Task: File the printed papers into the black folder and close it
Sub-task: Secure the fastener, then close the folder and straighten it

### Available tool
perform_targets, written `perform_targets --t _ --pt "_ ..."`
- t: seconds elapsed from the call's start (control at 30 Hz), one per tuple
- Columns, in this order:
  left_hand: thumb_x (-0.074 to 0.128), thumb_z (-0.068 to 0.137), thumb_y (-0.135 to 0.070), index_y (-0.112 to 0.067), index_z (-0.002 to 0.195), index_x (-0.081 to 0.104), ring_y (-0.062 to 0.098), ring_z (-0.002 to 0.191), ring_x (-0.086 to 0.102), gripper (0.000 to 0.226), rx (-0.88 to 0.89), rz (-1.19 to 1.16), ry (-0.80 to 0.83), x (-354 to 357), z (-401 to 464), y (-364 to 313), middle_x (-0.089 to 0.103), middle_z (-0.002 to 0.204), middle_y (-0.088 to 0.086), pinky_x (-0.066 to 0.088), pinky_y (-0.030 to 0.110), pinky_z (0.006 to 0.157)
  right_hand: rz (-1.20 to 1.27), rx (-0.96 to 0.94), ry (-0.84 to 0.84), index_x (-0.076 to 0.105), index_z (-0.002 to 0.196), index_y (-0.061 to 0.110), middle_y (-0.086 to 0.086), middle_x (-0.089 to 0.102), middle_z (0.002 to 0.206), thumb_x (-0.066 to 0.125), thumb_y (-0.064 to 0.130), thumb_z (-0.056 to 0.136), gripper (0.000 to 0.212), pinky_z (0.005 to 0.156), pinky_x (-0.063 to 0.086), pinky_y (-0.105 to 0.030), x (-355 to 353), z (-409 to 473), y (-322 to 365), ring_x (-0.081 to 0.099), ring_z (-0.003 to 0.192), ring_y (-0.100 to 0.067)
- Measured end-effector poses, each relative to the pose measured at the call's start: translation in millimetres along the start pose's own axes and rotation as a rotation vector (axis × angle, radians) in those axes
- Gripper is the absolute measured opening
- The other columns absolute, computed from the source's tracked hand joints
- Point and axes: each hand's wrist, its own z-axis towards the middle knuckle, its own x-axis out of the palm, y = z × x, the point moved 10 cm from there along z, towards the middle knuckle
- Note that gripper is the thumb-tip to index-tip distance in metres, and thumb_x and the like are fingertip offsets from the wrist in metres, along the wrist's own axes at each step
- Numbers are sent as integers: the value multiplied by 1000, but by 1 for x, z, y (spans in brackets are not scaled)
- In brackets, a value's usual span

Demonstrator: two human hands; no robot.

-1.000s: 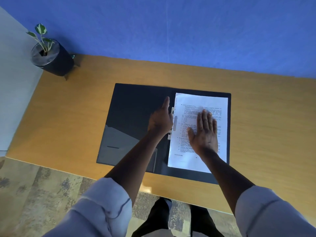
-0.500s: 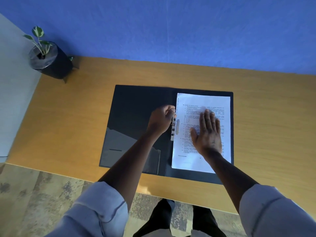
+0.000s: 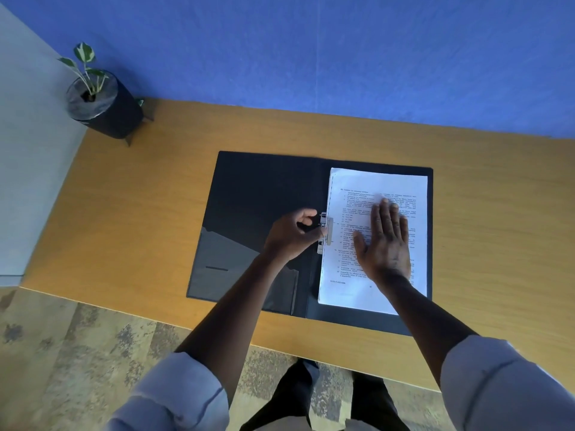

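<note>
The black folder [image 3: 258,188] lies open flat on the wooden desk. A stack of printed papers [image 3: 373,185] rests on its right half. My right hand [image 3: 384,242] lies flat on the papers, fingers spread. My left hand [image 3: 292,234] is curled at the folder's spine, with thumb and fingers pinching the metal clip [image 3: 325,233] at the papers' left edge. The folder's left half has an inner pocket [image 3: 224,262], partly hidden by my left forearm.
A small plant in a black pot [image 3: 104,102] stands at the desk's far left corner. The blue wall [image 3: 311,51] runs behind the desk [image 3: 497,228]. The desk's near edge lies just below the folder, with patterned floor [image 3: 62,353] beyond it.
My left hand went from an extended finger along the spine to a curled pinch on the metal clip. My right hand stayed flat on the papers.
</note>
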Motion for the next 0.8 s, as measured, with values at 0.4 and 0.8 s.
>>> perform_targets --t 0.4,0.8 --pt "55 59 -93 -21 161 -5 24 154 -22 140 -67 543 -136 4 -7 32 -17 169 -1 -9 60 121 11 7 -13 18 159 5 -15 14 168 35 49 102 74 127 12 -49 1 1 -1 6 157 -30" --pt "53 60 -93 -20 160 -10 26 152 -25 139 -57 604 -148 8 -7 31 -21 168 1 -13 60 120 -13 -8 -35 21 159 4 -16 17 167 36 46 102 72 126 13 -50 -1 1 1 10 156 -32"
